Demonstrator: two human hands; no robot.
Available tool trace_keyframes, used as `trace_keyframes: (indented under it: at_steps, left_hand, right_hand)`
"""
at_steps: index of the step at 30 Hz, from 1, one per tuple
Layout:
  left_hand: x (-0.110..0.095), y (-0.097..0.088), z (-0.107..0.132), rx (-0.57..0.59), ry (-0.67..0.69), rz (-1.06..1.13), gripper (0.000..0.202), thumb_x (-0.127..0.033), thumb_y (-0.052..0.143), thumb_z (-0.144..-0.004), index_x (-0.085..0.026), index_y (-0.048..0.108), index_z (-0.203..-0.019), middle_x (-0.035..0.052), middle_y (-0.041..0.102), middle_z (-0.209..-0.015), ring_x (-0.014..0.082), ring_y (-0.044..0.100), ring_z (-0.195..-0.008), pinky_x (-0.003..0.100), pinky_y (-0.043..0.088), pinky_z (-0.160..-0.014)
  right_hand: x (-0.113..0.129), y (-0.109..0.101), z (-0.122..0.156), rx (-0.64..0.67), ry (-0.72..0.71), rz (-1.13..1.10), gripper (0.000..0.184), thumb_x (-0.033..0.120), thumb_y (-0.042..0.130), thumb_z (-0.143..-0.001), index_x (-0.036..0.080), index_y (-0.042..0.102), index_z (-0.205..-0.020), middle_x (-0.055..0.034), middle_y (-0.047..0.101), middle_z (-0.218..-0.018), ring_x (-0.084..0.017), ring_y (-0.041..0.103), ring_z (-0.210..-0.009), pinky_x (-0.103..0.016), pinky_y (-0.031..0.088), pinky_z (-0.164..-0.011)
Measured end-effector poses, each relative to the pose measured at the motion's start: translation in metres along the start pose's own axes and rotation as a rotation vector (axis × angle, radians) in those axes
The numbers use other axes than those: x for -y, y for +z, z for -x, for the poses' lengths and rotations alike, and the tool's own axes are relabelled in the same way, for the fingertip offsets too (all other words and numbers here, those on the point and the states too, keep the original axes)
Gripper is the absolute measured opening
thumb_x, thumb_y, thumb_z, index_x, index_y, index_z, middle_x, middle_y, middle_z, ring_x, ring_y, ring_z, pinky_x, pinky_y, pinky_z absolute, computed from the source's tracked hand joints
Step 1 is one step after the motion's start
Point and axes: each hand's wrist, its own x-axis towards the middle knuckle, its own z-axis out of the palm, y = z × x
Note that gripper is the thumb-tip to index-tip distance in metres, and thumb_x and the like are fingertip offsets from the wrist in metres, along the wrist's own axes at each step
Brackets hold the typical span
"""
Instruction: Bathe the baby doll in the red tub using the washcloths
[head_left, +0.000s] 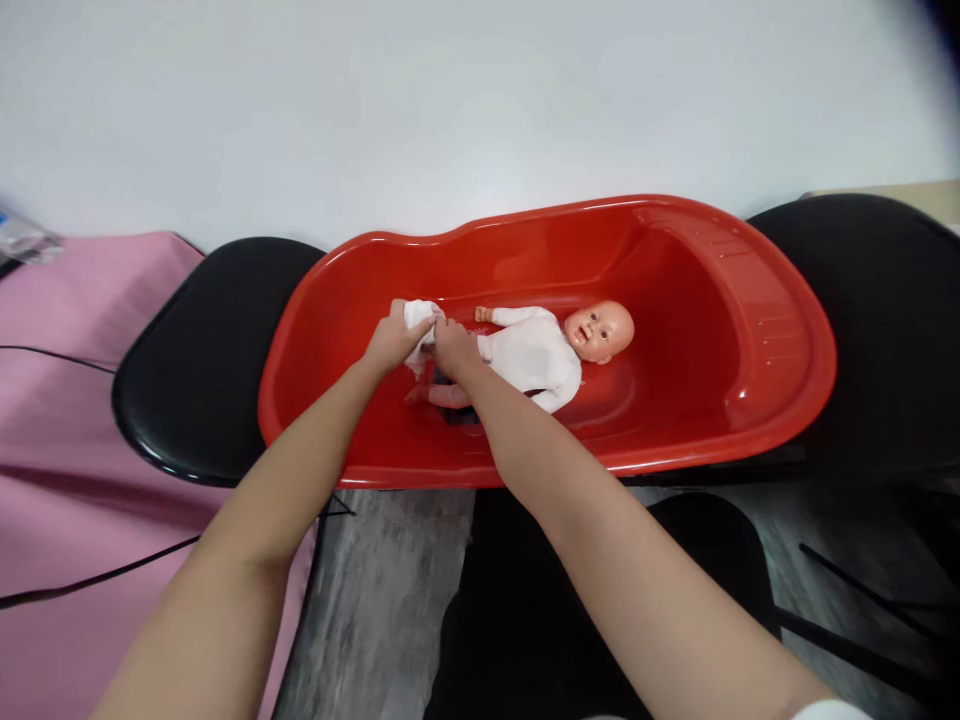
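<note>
A baby doll with a white cloth body lies face up in a red baby bathtub, its head to the right. Over the doll's legs, my left hand grips a small white cloth. My right hand is closed on the other side of the same cloth, close against the left. One doll leg shows below my hands, and the other is mostly hidden. Something dark lies under the legs; I cannot make out what it is.
The tub spans two black stools, a left one and a right one. Pink fabric with a dark cord across it hangs at the left. A white wall stands behind the tub, with grey wood-look floor below.
</note>
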Motion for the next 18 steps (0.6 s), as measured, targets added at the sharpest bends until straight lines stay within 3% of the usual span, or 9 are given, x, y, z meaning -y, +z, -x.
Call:
trace_keyframes:
  at_steps: [4, 9, 14, 18]
  left_hand:
    - [-0.009, 0.001, 0.0, -0.099, -0.013, -0.061, 0.033, -0.05, 0.062, -0.105, -0.02, 0.064, -0.12, 0.0183, 0.076, -0.115, 0.0378, 0.073, -0.112, 0.043, 0.056, -0.097]
    - [-0.007, 0.003, -0.005, -0.158, -0.002, -0.108, 0.022, -0.043, 0.059, -0.106, -0.022, 0.064, -0.105, 0.0148, 0.074, -0.097, 0.0343, 0.072, -0.097, 0.04, 0.054, -0.087]
    - [0.003, 0.008, -0.009, -0.242, 0.051, -0.061, 0.038, -0.05, 0.047, -0.112, -0.023, 0.066, -0.093, 0.0124, 0.072, -0.087, 0.0291, 0.069, -0.087, 0.036, 0.05, -0.082]
    - [0.012, 0.009, -0.012, -0.276, 0.132, 0.003, 0.055, -0.054, 0.034, -0.116, -0.021, 0.07, -0.09, 0.0127, 0.074, -0.086, 0.0263, 0.069, -0.084, 0.035, 0.049, -0.083]
  right_hand:
    - [0.005, -0.004, 0.003, -0.014, -0.034, 0.05, 0.054, 0.027, 0.038, -0.12, 0.014, 0.042, -0.172, -0.0204, 0.064, -0.157, -0.033, 0.061, -0.142, -0.052, 0.051, -0.119]
    - [0.009, -0.006, 0.004, -0.012, -0.059, 0.095, 0.052, 0.026, 0.04, -0.119, 0.017, 0.046, -0.169, -0.0199, 0.063, -0.156, -0.034, 0.06, -0.143, -0.054, 0.052, -0.118]
    - [0.011, -0.007, 0.006, 0.005, -0.046, 0.092, 0.055, 0.025, 0.043, -0.118, 0.016, 0.042, -0.172, -0.0204, 0.061, -0.158, -0.035, 0.059, -0.145, -0.056, 0.052, -0.119]
    - [0.012, -0.006, 0.005, 0.002, -0.025, 0.07, 0.051, 0.027, 0.046, -0.117, 0.015, 0.049, -0.167, -0.0203, 0.061, -0.157, -0.036, 0.059, -0.144, -0.056, 0.053, -0.119]
